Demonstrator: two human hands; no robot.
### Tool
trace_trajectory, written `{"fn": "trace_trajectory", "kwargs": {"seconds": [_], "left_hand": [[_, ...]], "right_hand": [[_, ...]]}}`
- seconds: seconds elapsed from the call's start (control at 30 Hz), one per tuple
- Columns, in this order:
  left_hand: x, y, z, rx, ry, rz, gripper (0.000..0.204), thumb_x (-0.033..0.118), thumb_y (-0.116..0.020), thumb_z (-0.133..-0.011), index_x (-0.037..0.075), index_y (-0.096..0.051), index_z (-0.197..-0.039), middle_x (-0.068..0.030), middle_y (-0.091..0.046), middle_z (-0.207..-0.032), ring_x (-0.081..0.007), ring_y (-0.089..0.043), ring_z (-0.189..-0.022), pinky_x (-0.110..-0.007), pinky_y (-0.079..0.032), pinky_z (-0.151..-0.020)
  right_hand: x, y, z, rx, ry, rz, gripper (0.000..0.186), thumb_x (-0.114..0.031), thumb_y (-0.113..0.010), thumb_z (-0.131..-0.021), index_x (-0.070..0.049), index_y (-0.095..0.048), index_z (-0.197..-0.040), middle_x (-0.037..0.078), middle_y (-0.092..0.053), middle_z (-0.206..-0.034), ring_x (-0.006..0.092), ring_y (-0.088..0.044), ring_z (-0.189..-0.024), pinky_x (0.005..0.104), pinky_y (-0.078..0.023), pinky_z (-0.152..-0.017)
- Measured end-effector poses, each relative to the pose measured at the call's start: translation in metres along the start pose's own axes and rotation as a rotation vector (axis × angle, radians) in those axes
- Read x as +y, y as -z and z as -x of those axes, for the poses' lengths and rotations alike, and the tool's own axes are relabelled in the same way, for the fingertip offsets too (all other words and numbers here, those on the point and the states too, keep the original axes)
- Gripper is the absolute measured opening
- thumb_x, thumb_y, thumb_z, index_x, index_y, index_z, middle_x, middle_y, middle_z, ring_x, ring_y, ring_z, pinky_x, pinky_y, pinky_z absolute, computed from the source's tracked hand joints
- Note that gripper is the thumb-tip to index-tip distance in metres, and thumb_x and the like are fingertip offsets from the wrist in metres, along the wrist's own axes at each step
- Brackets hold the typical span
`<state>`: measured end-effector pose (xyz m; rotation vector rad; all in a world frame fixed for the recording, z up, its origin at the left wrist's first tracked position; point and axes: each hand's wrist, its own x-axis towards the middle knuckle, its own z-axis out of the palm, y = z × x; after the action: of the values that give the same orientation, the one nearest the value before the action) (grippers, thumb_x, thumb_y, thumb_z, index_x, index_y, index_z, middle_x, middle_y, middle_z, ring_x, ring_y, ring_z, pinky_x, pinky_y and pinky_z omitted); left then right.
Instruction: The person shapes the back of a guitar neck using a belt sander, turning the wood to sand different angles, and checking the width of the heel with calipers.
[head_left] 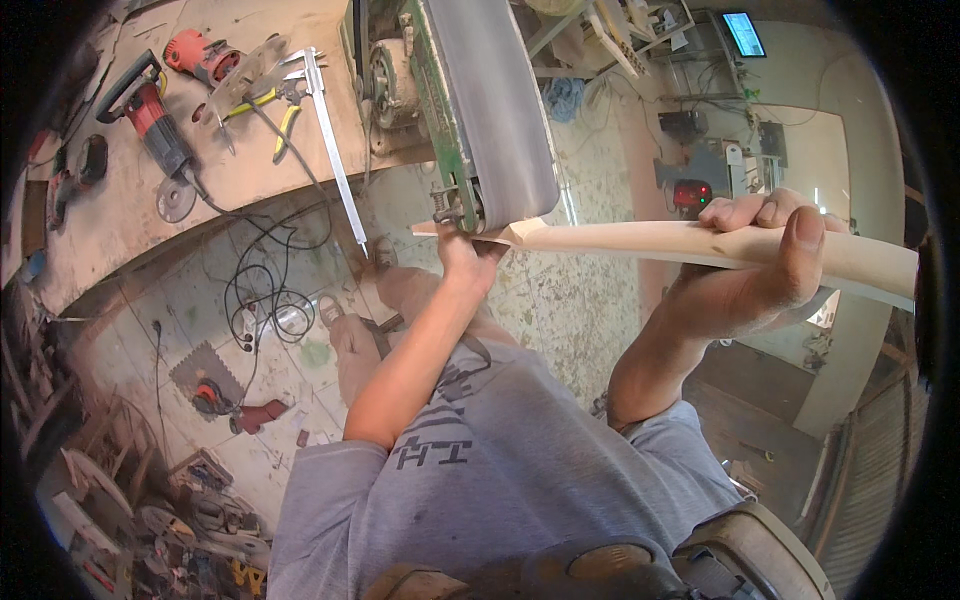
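**Pale timber held to the sanding belt**

Nearest the camera, the grey T-shirt (500, 480) of the person fills the lower part of the head view, with both bare forearms rising from it. The right hand (765, 265) is wrapped around a long, pale, slightly curved length of wood (640, 240) — fingers over the top, thumb across the near face — gripping it close to its outer end. The left hand (470, 250) is closed on the other end of the same piece, supporting it from beneath just where the wood tapers to a thin tip.

That tapered end sits against the lower roller end of a grey abrasive belt on a green-framed belt sander (480, 120); wood and belt appear to touch there. The wood runs roughly level across the view from the sander out to the right edge.

Below the hands lies a speckled tiled floor (570, 300), with a tangle of black cable (260, 290) to the left. Farther off, a dusty workbench (120, 210) carries a red angle grinder (155, 125), yellow-handled pliers (285, 125) and a long steel ruler (335, 160). At the far right — well apart from the bench — a small lit screen (743, 33) glows.
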<state>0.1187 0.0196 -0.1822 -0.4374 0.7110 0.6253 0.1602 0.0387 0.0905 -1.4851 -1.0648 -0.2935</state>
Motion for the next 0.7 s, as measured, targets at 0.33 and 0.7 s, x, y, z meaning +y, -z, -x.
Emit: {"fn": "trace_trajectory", "kwargs": {"seconds": [0.33,0.7], "left_hand": [[0.000,-0.004,0.002,0.012,-0.012,-0.008,0.051,0.043,-0.029,-0.102,0.006,-0.044,-0.133,-0.0133,-0.046,-0.137,-0.0309,-0.050,-0.124,-0.049,-0.044,-0.107],[0.000,-0.003,0.002,-0.002,0.000,0.018,0.051,0.046,-0.031,-0.103,0.007,-0.043,-0.134,-0.0128,-0.047,-0.135,-0.0307,-0.051,-0.124,-0.051,-0.047,-0.104]], "right_hand": [[0.014,0.001,-0.003,-0.053,-0.006,-0.064,0.031,-0.032,-0.062,-0.086,-0.005,-0.047,-0.092,0.004,-0.045,-0.073,0.0128,-0.055,-0.046,0.0262,-0.051,-0.042],[0.033,0.000,-0.007,-0.066,0.156,-0.075,0.028,-0.028,-0.067,-0.088,-0.003,-0.054,-0.091,0.005,-0.046,-0.082,0.0112,-0.055,-0.046,0.0230,-0.050,-0.041]]}}
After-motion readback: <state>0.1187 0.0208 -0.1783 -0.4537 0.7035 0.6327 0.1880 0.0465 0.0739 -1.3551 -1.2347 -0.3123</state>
